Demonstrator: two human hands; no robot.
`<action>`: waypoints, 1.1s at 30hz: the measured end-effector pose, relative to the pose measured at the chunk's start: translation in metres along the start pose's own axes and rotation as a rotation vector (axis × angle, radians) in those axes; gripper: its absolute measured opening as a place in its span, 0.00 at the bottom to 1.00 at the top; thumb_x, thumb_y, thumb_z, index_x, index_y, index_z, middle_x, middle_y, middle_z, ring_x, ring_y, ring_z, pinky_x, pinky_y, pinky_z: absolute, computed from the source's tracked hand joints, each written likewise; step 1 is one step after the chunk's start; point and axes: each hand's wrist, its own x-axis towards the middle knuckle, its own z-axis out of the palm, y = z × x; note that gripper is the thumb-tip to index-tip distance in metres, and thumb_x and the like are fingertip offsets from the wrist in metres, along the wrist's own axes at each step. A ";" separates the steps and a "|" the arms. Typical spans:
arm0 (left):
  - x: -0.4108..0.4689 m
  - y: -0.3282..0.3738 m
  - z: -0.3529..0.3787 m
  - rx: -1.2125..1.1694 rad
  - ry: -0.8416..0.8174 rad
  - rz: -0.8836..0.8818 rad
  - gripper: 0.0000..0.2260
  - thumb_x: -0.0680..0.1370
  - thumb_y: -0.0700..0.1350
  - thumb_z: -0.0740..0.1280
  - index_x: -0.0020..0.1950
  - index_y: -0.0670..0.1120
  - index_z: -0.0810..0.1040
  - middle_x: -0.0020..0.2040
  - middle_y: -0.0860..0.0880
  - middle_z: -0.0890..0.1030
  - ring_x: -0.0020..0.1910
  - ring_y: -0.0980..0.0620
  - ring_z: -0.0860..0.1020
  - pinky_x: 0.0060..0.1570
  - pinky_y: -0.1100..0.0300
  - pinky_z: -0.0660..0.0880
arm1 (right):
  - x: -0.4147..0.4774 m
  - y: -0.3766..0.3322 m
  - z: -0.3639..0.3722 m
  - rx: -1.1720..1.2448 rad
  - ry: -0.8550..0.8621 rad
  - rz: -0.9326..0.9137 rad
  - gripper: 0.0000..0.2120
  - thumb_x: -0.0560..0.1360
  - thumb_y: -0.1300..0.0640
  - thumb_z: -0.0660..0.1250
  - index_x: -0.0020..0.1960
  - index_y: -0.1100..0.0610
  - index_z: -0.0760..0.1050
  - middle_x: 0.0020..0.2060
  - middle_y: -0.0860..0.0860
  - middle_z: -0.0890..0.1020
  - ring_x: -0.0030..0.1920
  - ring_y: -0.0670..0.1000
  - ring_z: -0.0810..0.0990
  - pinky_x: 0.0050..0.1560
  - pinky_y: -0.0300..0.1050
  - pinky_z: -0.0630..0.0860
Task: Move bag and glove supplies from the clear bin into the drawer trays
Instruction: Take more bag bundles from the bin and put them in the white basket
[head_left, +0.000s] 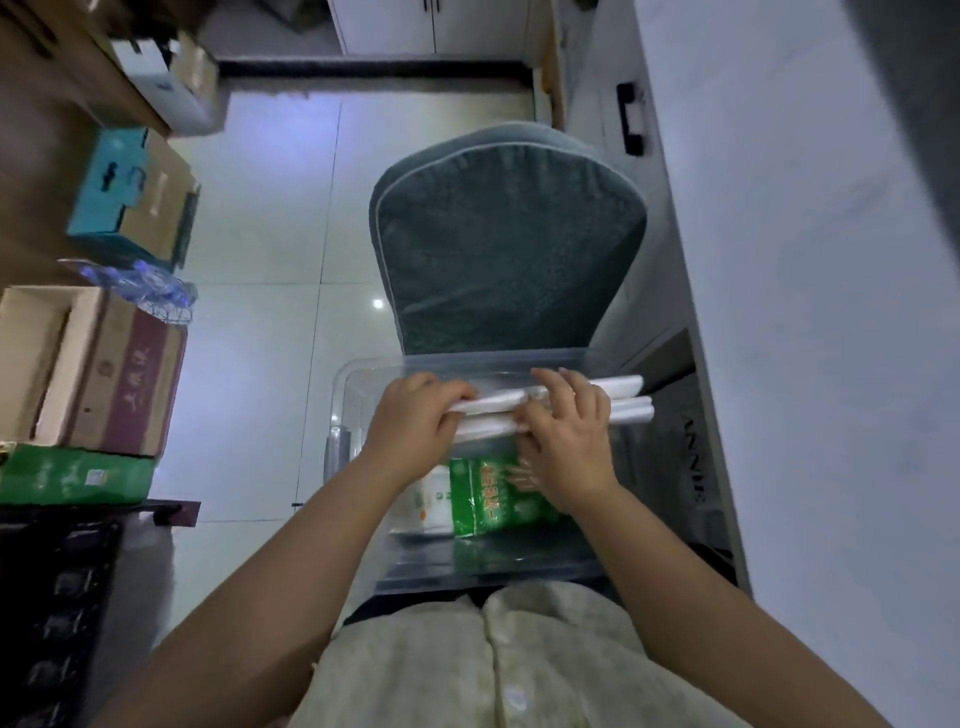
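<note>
White rolled plastic bags (621, 400), several long thin rolls bundled side by side, sit across the far end of the clear plastic storage bin (343, 395), w/ both hands on them. Left hand (415, 421) is wrapped over the left end of the bundle, fingers curled round it; right hand (569, 431) presses on from the near side around the middle, fingers spread over the top, so it looks more like steadying than a full clench. Two-handed hold makes sense: the rolls are loose and would likely splay or slip apart if lifted from one end only. Right ends of the rolls stick out past the right hand, unsupported.

Still lying in the bin, nearer the person: a green printed plastic packet (493, 499), partly under the right wrist, and a white printed pack (423, 501) just beside it on the left. Bin rests on a seat in front of a grey-green padded chair back (509, 239). Drawer trays aren't identifiable in view, so can't tell where they are; prob. the lift-out step, w/ most of the task left.
</note>
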 end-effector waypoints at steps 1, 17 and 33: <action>-0.003 0.000 -0.006 -0.018 0.008 0.022 0.16 0.73 0.40 0.67 0.57 0.55 0.80 0.49 0.48 0.80 0.50 0.45 0.74 0.49 0.54 0.69 | 0.001 -0.002 -0.007 -0.021 -0.008 -0.001 0.09 0.65 0.59 0.74 0.44 0.56 0.79 0.59 0.59 0.79 0.61 0.64 0.72 0.60 0.61 0.66; -0.070 0.040 -0.018 0.344 -0.111 0.706 0.21 0.69 0.54 0.69 0.61 0.55 0.72 0.55 0.53 0.77 0.55 0.47 0.73 0.50 0.51 0.65 | -0.106 -0.117 -0.051 -0.248 0.200 0.344 0.09 0.65 0.60 0.75 0.45 0.55 0.80 0.44 0.51 0.82 0.44 0.57 0.78 0.60 0.53 0.66; -0.248 0.265 0.017 0.059 -0.086 1.563 0.13 0.62 0.42 0.75 0.46 0.49 0.80 0.40 0.50 0.82 0.40 0.45 0.79 0.40 0.51 0.72 | -0.377 -0.169 -0.185 -0.725 0.667 0.780 0.05 0.74 0.61 0.69 0.50 0.59 0.80 0.52 0.55 0.82 0.47 0.58 0.78 0.55 0.52 0.69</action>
